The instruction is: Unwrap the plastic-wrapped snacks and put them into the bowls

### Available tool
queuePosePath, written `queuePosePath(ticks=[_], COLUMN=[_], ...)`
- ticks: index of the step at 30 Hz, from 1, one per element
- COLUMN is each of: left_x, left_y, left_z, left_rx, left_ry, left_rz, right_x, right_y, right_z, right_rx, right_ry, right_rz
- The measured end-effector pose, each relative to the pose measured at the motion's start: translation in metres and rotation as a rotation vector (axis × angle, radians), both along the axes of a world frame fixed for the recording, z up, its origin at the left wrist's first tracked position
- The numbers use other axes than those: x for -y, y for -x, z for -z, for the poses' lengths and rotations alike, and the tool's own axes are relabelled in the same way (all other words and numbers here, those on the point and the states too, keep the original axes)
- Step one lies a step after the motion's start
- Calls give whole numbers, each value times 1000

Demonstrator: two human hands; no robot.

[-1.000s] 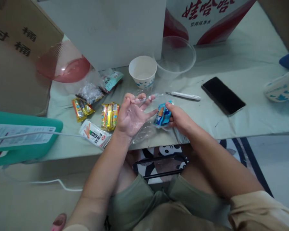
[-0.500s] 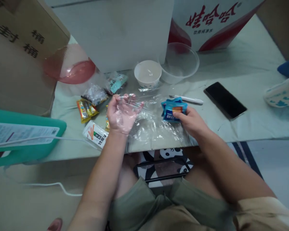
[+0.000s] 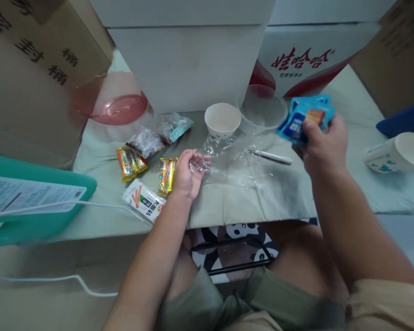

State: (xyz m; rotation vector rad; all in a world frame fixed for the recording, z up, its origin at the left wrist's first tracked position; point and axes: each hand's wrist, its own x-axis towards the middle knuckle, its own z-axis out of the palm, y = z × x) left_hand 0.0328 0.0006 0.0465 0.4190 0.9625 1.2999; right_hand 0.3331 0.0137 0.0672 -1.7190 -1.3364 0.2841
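Observation:
My left hand rests on the table with its fingers curled round the edge of a clear plastic bag that lies spread flat to its right. My right hand is raised above the table's right side, closed on blue snack packets. Just left of my left hand lie a yellow snack packet and a white packet with orange sticks printed on it.
A white paper cup and a clear plastic bowl stand at the back. A white pen lies near them. More packets lie at the left. Cardboard boxes line the back. Another paper cup lies at the right, a green case at the left.
My right hand has lifted the blue packets up and to the right, out of the clear bag. My left hand has dropped to the table and closed on the bag's edge.

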Motion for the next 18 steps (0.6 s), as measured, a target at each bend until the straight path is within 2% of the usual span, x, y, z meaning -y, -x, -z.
queuePosePath(ticks=[2, 4, 7, 13, 16, 18], left_x=[1, 1, 1, 1, 2, 3], left_y=[-1, -1, -1, -2, -3, -4], left_z=[0, -2, -5, -6, -6, -5], left_rx=[8, 19, 30, -12, -25, -15], left_ry=[8, 10, 13, -15, -8, 10], left_rz=[18, 21, 16, 60, 68, 59], right_x=[-37, -68, -88, -62, -52, -48], right_y=[7, 16, 23, 17, 10, 7], right_z=[-22, -36, -41, -13, 1, 2], right_rx=[-61, 15, 228, 668, 823, 834], right_ry=[53, 141, 282, 246, 290, 281], right_rz=[87, 91, 34, -426, -411, -375])
